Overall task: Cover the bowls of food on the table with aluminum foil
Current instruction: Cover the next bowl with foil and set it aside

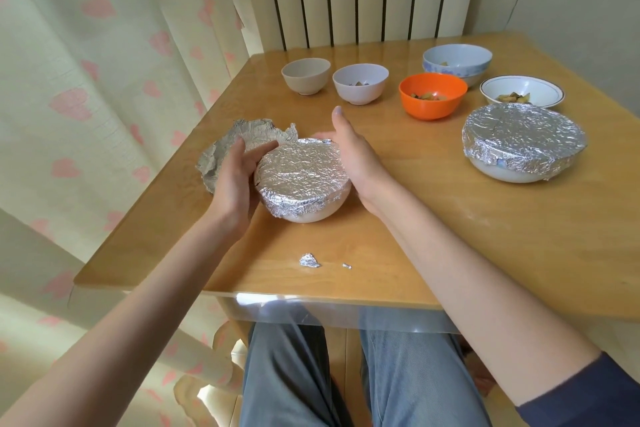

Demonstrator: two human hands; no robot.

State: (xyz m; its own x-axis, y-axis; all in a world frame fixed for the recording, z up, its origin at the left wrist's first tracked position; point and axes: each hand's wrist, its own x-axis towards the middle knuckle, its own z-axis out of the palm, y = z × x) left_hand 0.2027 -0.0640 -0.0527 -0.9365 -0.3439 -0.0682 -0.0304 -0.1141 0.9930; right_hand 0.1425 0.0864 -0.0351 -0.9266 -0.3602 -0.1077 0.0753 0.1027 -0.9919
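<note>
Foil-covered bowl (pixel 303 180) flanked by open left hand (pixel 235 180), open right hand (pixel 353 156)

Both forearms are bare down to the hands: the left hand (pixel 232 180) and the right hand (pixel 353 159) wear no gloves, rings or watch. A dark navy sleeve (pixel 588 395) is pushed up on the right arm. The legs wear light grey-blue trousers (pixel 408 374).

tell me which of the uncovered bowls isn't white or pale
The orange bowl, in the far row between the small white bowl and the rimmed white dish. The other open bowls are white, beige or pale blue.
</note>
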